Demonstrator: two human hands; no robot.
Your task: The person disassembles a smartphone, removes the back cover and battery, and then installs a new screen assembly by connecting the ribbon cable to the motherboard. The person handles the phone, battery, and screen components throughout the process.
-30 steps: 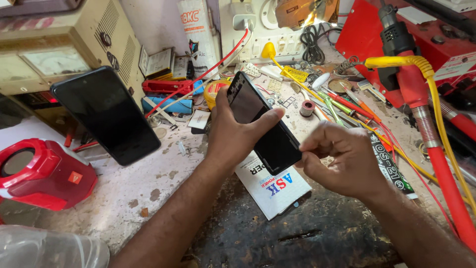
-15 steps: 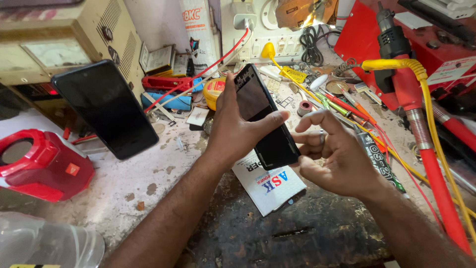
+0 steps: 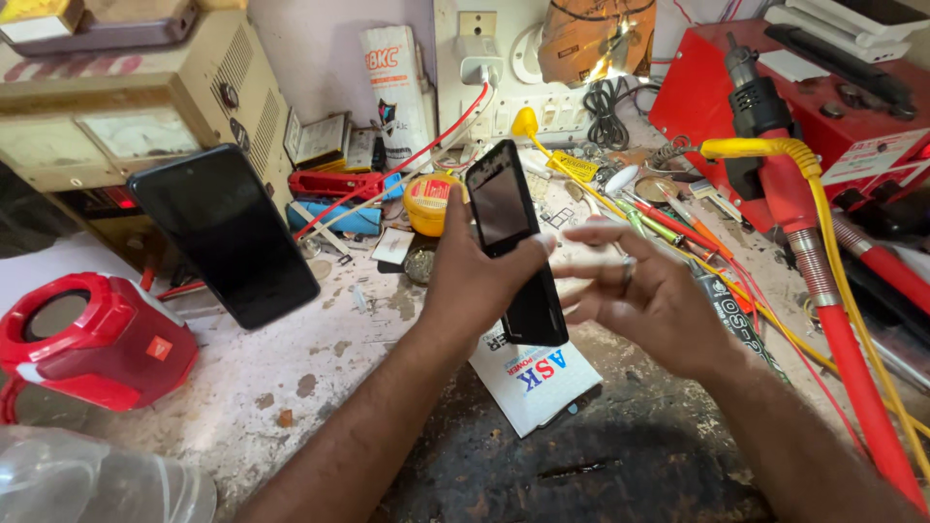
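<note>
Smartphone held upright in left hand over cluttered repair bench

Smartphone [image 3: 513, 242], black, dark screen, sits mid-frame, tilted a bit w/ top end toward 11 o'clock. Left hand [image 3: 475, 286] is clamped on it from the 9 o'clock side, thumb across the front edge, fingers behind. Right hand [image 3: 644, 295] hovers just beside it at 3 o'clock, fingers spread and loose, grasping nothing, a ring on one finger; whether fingertips touch the phone: cannot tell.

Under the phone's lower end, at 6 o'clock, lies a white printed box [image 3: 538, 378] on the stained workbench [image 3: 291, 387]. Second black phone [image 3: 225, 232] leans at 9 o'clock against a beige meter unit [image 3: 126, 107]. Red speaker [image 3: 92, 339] at 8 o'clock. Yellow round tin [image 3: 431, 203] at 11 o'clock, near. Red hose w/ yellow cable [image 3: 833, 320] runs down the 3 o'clock side.
</note>
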